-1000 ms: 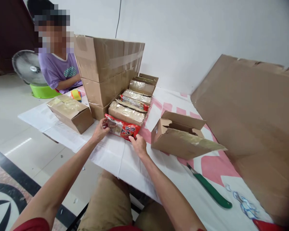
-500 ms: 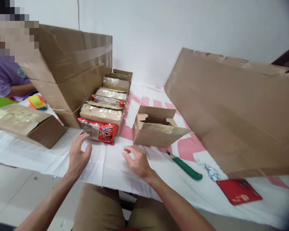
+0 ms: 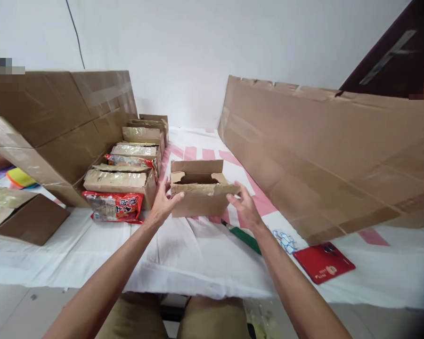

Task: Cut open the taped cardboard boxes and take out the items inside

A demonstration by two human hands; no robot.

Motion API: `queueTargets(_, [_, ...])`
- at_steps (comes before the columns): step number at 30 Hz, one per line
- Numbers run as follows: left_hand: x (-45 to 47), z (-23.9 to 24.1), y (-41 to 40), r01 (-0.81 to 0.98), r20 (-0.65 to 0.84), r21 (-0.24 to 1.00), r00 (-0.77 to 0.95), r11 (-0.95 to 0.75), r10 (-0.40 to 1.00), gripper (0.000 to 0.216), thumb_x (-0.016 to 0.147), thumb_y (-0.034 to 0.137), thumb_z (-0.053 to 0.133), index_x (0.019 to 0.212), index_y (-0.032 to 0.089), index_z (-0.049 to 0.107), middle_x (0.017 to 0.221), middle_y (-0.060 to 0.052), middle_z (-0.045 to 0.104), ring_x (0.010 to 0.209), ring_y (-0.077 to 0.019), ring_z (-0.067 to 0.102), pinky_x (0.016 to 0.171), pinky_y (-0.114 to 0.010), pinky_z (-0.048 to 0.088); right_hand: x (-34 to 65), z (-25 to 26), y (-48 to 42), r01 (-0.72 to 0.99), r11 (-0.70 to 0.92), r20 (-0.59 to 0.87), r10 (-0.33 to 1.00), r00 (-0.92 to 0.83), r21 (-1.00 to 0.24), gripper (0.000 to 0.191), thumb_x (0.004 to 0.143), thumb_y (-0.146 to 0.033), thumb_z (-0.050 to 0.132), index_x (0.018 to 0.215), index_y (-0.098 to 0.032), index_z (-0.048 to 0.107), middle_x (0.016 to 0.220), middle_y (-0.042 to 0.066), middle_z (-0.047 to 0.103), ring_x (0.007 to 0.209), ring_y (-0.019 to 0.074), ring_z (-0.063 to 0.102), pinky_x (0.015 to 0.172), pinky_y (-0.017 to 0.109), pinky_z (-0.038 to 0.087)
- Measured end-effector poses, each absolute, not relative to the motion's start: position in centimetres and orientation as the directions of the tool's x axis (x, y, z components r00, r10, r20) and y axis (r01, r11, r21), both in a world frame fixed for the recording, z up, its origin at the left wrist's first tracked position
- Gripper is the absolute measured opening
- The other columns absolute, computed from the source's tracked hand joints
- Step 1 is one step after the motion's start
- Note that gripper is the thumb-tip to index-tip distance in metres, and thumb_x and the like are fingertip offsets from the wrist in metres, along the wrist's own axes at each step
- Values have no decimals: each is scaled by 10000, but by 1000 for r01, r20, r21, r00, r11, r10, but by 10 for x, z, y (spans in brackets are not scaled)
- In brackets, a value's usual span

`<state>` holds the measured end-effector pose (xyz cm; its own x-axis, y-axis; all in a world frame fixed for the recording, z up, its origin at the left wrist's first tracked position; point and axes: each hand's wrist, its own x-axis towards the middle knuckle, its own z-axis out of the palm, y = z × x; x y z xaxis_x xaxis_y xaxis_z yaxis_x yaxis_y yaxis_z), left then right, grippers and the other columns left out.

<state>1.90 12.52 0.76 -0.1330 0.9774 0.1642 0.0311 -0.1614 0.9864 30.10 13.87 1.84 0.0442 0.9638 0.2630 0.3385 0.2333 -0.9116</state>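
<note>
A small cardboard box (image 3: 201,202) with its top flaps raised stands in front of me on the cloth-covered table. My left hand (image 3: 165,203) is at its left end, thumb on the front and fingers round the side. At the right end my right hand (image 3: 245,205) grips in the same way, its thumb on the front flap. The inside of the box looks dark, and its contents cannot be made out. Just below my right hand lies a green-handled cutter (image 3: 245,239), partly covered by my forearm. To the left is a red snack packet (image 3: 118,207).
A row of opened cardboard boxes (image 3: 118,181) runs back along a tall cardboard panel (image 3: 67,113). Another large cardboard sheet (image 3: 321,155) leans at the right. A red phone (image 3: 325,263) lies front right; a closed box (image 3: 28,216) sits far left. A person's arm shows at the left edge.
Both hands have moved forward from the table's near side onto the ends of the small box, which now faces me more squarely. The view has turned right.
</note>
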Motion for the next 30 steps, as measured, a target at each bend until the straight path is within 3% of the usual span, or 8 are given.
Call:
queueTargets(3, [24, 12, 110, 77, 183, 982, -223, -170, 958, 869, 785, 640, 748, 1466, 171, 479, 1509, -204, 553, 1421, -374, 528, 1173, -513, 442, 283, 16, 130, 313, 234, 253, 967, 22, -921, 508, 842, -590, 658, 1165, -200, 627, 1152, 101, 731, 1047, 263, 666, 901, 410, 545])
queueTargets(6, [12, 9, 60, 236, 244, 957, -342, -169, 907, 689, 878, 547, 707, 1440, 198, 516, 1506, -167, 561, 1405, -337, 544, 1175, -477, 449, 273, 15, 86, 390, 254, 283, 959, 16, -885, 460, 855, -513, 681, 1199, -216, 612, 1139, 90, 726, 985, 253, 668, 850, 389, 550])
queueTargets(11, [-11, -2, -30, 331, 235, 939, -436, -88, 869, 646, 922, 469, 697, 1499, 292, 468, 1550, -116, 530, 1435, -314, 519, 1177, -457, 452, 274, 7, 21, 495, 386, 344, 922, -178, -778, 478, 881, -486, 705, 1273, -238, 588, 1095, 83, 722, 930, 258, 679, 844, 407, 554])
queueTargets(18, [-11, -6, -38, 345, 204, 938, -471, -34, 858, 617, 896, 502, 709, 1427, 228, 555, 1460, -130, 615, 1368, -331, 577, 1140, -470, 484, 261, 29, 64, 422, 551, 505, 833, -226, -720, 704, 986, -608, 556, 1574, -260, 386, 1560, 164, 493, 1421, 346, 500, 1133, 552, 434])
queueTargets(22, [-14, -5, -32, 314, 204, 948, -449, -60, 870, 620, 916, 536, 667, 1435, 216, 553, 1482, -135, 612, 1387, -327, 563, 1140, -472, 480, 259, 39, 82, 416, 634, 509, 772, -380, -651, 506, 1038, -631, 433, 1335, -300, 675, 1518, 102, 568, 1453, 352, 477, 1208, 576, 350])
queueTargets(24, [-18, -9, -34, 283, 187, 957, -427, -66, 885, 642, 916, 550, 658, 1449, 210, 546, 1506, -142, 595, 1397, -333, 554, 1125, -469, 489, 268, 33, 78, 427, 633, 481, 772, -416, -646, 517, 1037, -646, 424, 1309, -307, 703, 1588, 89, 503, 1492, 360, 434, 1214, 565, 356])
queueTargets(28, [-18, -18, -38, 177, 81, 984, -398, -10, 914, 736, 869, 575, 700, 1470, 189, 519, 1479, -162, 608, 1322, -342, 607, 1047, -453, 533, 290, 13, 66, 425, 616, 384, 768, -513, -663, 727, 966, -728, 512, 1573, -331, 456, 1706, 101, 332, 1566, 373, 331, 1211, 546, 398])
queueTargets(30, [-15, -20, -38, 120, 50, 993, -382, -4, 923, 750, 863, 581, 702, 1469, 181, 515, 1464, -165, 615, 1286, -338, 627, 1006, -432, 550, 294, 6, 61, 458, 602, 333, 773, -540, -654, 782, 941, -687, 601, 1609, -346, 378, 1705, 103, 337, 1559, 365, 354, 1180, 515, 453])
